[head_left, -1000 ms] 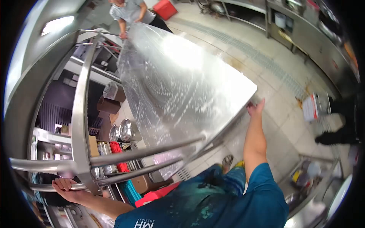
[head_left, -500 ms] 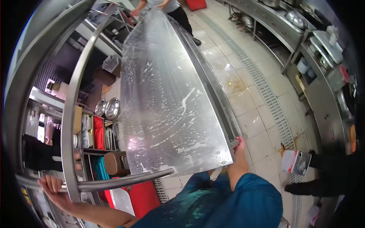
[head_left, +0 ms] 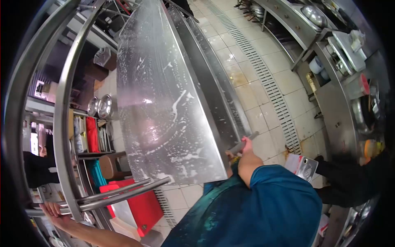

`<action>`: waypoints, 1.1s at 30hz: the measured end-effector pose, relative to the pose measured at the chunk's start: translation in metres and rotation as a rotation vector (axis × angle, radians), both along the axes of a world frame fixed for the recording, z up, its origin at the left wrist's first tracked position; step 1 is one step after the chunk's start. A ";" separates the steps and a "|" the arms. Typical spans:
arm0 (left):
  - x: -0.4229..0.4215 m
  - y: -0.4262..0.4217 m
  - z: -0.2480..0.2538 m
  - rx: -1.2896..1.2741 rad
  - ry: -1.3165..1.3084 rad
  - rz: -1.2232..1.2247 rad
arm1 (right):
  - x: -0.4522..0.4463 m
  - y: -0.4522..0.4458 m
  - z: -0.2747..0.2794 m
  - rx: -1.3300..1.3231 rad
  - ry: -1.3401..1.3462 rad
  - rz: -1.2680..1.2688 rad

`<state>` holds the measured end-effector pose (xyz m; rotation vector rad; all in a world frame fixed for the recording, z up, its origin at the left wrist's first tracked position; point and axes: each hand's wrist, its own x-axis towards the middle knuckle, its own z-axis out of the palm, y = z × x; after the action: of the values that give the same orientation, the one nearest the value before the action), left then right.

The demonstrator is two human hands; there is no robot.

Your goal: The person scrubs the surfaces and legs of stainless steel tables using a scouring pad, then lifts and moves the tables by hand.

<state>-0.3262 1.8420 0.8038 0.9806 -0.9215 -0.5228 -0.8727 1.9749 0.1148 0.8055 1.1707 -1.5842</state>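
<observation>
A long stainless steel table [head_left: 160, 111], streaked with white foam and wet, stretches away in front of me in a tilted position. Steel tubes [head_left: 131, 194] come off its near end and join upright frame bars [head_left: 66, 103] on the left. My left hand [head_left: 54, 215] is closed around the lower tube beside one of these bars. At the near right corner, my right hand [head_left: 246, 145] grips a grey metal bar [head_left: 243, 143] by the table's recessed side; some of its fingers are hidden.
A person in dark clothes stands at right near a box [head_left: 301, 167]. A floor drain grate [head_left: 267, 78] runs along the wet tiles. Steel counters [head_left: 329, 70] with pans line the right. A red bin [head_left: 144, 210], a brown stool [head_left: 110, 165] and metal bowls [head_left: 105, 106] are at left.
The table has shifted left in view and tilted, so more of its recessed right side shows. The person holding the far end is now mostly out of view. Both my hands keep their holds.
</observation>
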 end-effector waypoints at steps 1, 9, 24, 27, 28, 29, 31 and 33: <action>-0.010 0.001 -0.003 -0.040 -0.034 0.040 | -0.005 -0.006 0.001 -0.049 -0.065 -0.048; -0.021 0.000 -0.014 -0.084 -0.016 -0.123 | -0.046 0.009 -0.018 -0.097 -0.057 -0.023; -0.017 -0.010 -0.032 0.021 0.080 -0.416 | -0.132 0.033 0.019 -0.101 -0.082 -0.235; -0.024 -0.014 -0.045 0.009 0.119 -0.378 | -0.157 0.043 0.007 -0.123 -0.026 -0.236; -0.016 -0.015 -0.048 0.007 0.117 -0.371 | -0.162 0.044 -0.001 -0.113 -0.029 -0.244; -0.010 -0.017 -0.052 0.020 0.113 -0.376 | -0.169 0.043 -0.006 -0.146 -0.029 -0.229; 0.006 -0.023 -0.053 0.010 0.092 -0.434 | -0.162 0.049 -0.005 -0.168 -0.049 -0.221; 0.026 -0.031 -0.058 0.016 0.086 -0.524 | -0.154 0.061 0.025 -0.199 0.051 -0.077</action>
<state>-0.2999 1.8107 0.7456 0.7181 -1.1000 -1.0065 -1.0270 2.0360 0.1393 0.6901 1.0088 -1.7630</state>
